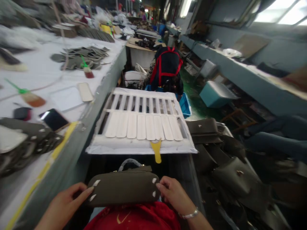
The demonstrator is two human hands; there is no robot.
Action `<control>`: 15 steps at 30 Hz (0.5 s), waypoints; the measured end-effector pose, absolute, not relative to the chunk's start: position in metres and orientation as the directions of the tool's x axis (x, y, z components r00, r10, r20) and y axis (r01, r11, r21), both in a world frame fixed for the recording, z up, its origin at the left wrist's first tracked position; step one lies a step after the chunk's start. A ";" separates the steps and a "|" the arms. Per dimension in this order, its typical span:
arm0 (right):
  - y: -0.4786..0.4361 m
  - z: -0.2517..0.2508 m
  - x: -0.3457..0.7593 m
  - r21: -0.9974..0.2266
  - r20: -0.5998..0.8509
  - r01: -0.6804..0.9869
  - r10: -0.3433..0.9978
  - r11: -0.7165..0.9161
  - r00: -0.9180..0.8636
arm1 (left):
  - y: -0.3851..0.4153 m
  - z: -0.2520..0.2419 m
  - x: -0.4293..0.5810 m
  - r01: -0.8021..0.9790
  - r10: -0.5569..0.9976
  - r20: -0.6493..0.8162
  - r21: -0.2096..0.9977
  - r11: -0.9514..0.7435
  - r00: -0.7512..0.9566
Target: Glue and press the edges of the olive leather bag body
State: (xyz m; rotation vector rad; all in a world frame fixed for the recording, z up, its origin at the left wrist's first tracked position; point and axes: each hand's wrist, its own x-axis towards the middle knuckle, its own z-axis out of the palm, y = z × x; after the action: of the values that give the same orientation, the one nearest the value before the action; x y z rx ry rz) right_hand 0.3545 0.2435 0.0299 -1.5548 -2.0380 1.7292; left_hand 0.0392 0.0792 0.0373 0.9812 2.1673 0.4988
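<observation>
A dark olive handbag (124,188) is at my lap, its flat oblong base facing up toward me. Small white patches show near the corners of that base. Part of a plastic-wrapped handle (129,162) sticks out beyond it. At the left end, my left hand (72,198) grips the bag between thumb and fingers. My right hand (174,193) pinches the opposite end. Just past the bag, several pale oblong pads (141,126) lie in a row on a white slatted rack (100,148). A yellow spatula-like piece (156,151) hangs over the rack's near edge.
On the left table (69,76) are glue bottles (33,98), a phone (54,119) and stacked olive pieces (81,56). Olive bags (230,179) are piled at my right. Beyond the rack, a person in dark and red clothing (169,65) bends over blue crates (185,105).
</observation>
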 end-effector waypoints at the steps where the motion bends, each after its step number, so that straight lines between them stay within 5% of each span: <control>1: 0.244 0.028 0.354 -0.758 -0.541 0.637 0.683 -0.141 -0.492 | 0.080 0.040 0.038 0.502 0.775 -0.448 0.591 0.631 -0.447; 15: 0.256 0.031 0.340 -0.645 -0.689 0.738 0.571 -0.201 -0.446 | 0.083 0.048 0.025 0.412 0.799 -0.444 0.692 0.593 -0.406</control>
State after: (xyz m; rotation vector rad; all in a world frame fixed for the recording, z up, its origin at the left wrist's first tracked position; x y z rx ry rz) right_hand 0.3402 0.2559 0.0308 -1.7174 -2.0693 1.8901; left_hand 0.0251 0.0832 0.0480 0.9586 2.0337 0.6253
